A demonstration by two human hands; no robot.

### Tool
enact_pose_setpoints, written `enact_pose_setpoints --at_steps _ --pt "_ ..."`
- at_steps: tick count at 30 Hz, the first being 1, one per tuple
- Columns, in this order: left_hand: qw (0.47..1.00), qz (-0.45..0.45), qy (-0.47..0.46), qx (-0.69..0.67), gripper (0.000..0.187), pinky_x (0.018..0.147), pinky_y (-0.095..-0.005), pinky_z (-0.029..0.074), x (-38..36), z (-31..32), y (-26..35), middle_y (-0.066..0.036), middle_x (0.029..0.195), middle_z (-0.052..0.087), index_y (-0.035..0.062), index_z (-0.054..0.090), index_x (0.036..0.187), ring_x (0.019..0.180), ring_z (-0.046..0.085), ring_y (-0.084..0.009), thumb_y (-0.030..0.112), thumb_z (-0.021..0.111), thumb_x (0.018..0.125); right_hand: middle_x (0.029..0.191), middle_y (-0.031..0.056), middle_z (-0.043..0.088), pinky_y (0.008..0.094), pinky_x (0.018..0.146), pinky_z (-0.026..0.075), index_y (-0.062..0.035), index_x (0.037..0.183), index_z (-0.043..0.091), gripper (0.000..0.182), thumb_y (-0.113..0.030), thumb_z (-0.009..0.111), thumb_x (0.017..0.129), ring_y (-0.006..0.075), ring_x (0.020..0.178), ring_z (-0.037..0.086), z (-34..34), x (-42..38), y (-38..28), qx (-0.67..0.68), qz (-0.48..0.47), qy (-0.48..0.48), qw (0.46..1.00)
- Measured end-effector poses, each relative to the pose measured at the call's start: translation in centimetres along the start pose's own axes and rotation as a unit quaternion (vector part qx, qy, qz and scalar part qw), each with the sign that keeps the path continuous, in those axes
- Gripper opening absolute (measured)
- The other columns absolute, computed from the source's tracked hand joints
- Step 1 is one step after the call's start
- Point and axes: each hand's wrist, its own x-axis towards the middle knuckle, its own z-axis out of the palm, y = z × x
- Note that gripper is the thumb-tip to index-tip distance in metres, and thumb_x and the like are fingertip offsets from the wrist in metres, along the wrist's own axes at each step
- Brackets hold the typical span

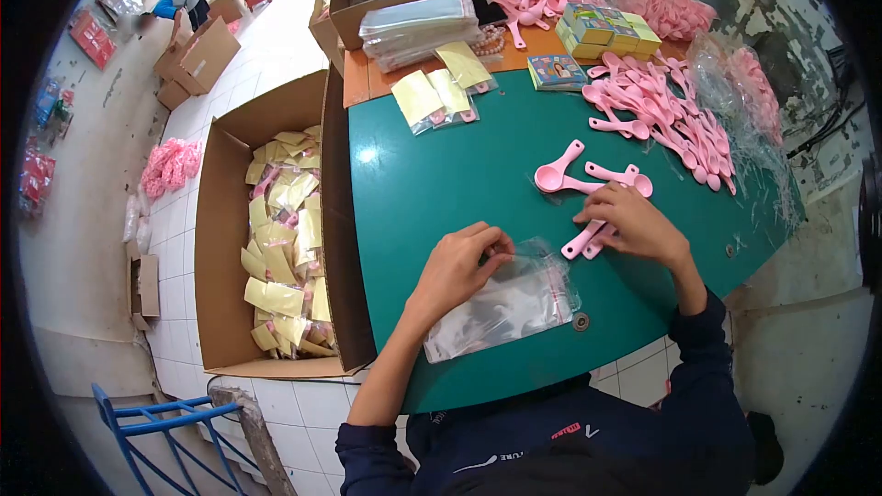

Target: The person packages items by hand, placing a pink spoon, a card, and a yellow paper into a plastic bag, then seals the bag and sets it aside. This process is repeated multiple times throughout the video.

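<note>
My left hand (464,266) is closed in a pinch at the upper edge of a clear plastic bag (528,289), which lies with other flat bags near the front of the green table. My right hand (634,220) is curled over pink measuring spoons (579,242); two handles stick out under its fingers, while the bowls are hidden. Just beyond that hand lie more pink measuring spoons (556,177), some crossing each other. A large heap of pink measuring spoons (657,101) covers the table's far right.
Left of the table stands a cardboard box (220,248) holding many bagged packs with yellow cards. Finished-looking packs (418,99), a stack of plastic sleeves (418,28) and card stacks (602,28) sit at the back. A small round metal piece (580,321) lies near the bags.
</note>
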Motion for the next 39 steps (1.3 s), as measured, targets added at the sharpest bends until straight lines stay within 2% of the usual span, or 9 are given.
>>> enact_pose_setpoints --at_steps 4,8,11,15,18,19,23,32,39 --pt "0.995 -0.026 -0.016 -0.090 0.011 0.065 -0.0287 0.050 -0.1 -0.3 0.5 -0.009 0.082 0.064 0.0001 0.055 0.088 0.071 0.063 -0.0161 0.006 0.062 0.081 0.089 0.0058 0.056 0.0421 0.082 0.037 -0.0074 0.085 0.060 0.018 -0.006 0.068 0.069 0.0266 0.092 0.048 0.2 0.3 -0.2 -0.081 0.065 0.034 0.994" --pt "0.967 -0.050 -0.080 -0.238 0.010 0.070 -0.0290 0.050 -0.3 0.3 -1.3 -0.010 0.093 0.065 0.0011 0.051 0.090 0.080 0.063 -0.0150 0.006 0.057 0.084 0.091 0.0075 0.056 0.0344 0.072 0.039 -0.0068 0.094 0.056 0.012 -0.008 0.057 0.082 0.0235 0.085 0.049 -0.1 1.2 0.1 0.007 0.046 0.137 0.989" --pt "0.935 -0.047 -0.167 -0.309 0.006 0.079 -0.0271 0.047 -0.3 0.0 -1.6 -0.013 0.113 0.060 0.0026 0.049 0.089 0.094 0.059 -0.0132 0.006 0.054 0.086 0.093 0.0058 0.057 0.0302 0.064 0.040 -0.0044 0.104 0.054 0.016 -0.012 0.049 0.091 0.0155 0.078 0.047 -0.2 1.9 -1.6 0.270 0.097 0.160 0.944" --pt "0.874 0.023 -0.236 -0.424 0.006 0.089 -0.0264 0.043 -0.3 -1.5 -1.0 -0.015 0.129 0.050 0.0048 0.049 0.087 0.110 0.053 -0.0131 0.009 0.053 0.090 0.100 0.0038 0.060 0.0266 0.065 0.043 -0.0009 0.105 0.057 0.021 -0.017 0.049 0.094 0.0103 0.071 0.045 -1.4 3.4 -4.1 0.428 0.122 0.149 0.883" --pt "0.854 0.018 -0.194 -0.482 0.014 0.093 -0.0325 0.043 -0.3 -1.7 -1.2 -0.026 0.132 0.045 0.0067 0.046 0.088 0.124 0.044 -0.0263 0.018 0.055 0.090 0.101 0.0046 0.062 0.0255 0.070 0.045 0.0002 0.101 0.060 0.023 -0.021 0.055 0.092 0.0098 0.075 0.052 -2.3 5.3 -3.8 0.438 0.127 0.076 0.887" --pt "0.843 -0.027 -0.171 -0.510 0.015 0.085 -0.0319 0.048 -0.4 -2.2 -0.6 -0.024 0.123 0.053 0.0070 0.045 0.091 0.112 0.055 -0.0267 0.016 0.057 0.090 0.100 0.0051 0.062 0.0251 0.070 0.046 0.0002 0.099 0.061 0.024 -0.022 0.057 0.091 0.0096 0.077 0.053 -2.3 6.1 -3.7 0.448 0.095 0.081 0.885" --pt "0.851 -0.128 -0.058 -0.505 0.020 0.068 -0.0259 0.053 -0.4 -2.7 -1.3 -0.016 0.096 0.066 0.0051 0.043 0.100 0.083 0.066 -0.0182 0.012 0.058 0.090 0.085 0.0043 0.062 0.0243 0.065 0.048 -0.0004 0.094 0.059 0.017 -0.015 0.060 0.086 0.0098 0.076 0.061 -3.3 8.8 -4.0 0.397 0.069 0.119 0.907" --pt "0.882 -0.145 0.086 -0.439 0.035 0.070 -0.0232 0.052 0.0 -2.9 -1.3 -0.015 0.098 0.066 0.0016 0.046 0.116 0.085 0.065 -0.0159 0.011 0.063 0.087 0.079 0.0057 0.059 0.0226 0.051 0.045 -0.0036 0.101 0.050 0.021 -0.008 0.061 0.084 0.0125 0.064 0.064 -3.0 9.6 -5.6 0.346 0.046 0.191 0.917" --pt "0.880 -0.129 0.087 -0.448 0.038 0.075 -0.0240 0.051 0.0 -3.1 -0.9 -0.010 0.097 0.066 -0.0001 0.047 0.123 0.087 0.062 -0.0121 0.011 0.060 0.088 0.086 0.0103 0.062 0.0310 0.067 0.050 -0.0028 0.103 0.051 0.021 -0.014 0.060 0.087 0.0192 0.076 0.063 -3.4 9.9 -6.2 0.323 0.030 0.104 0.940"
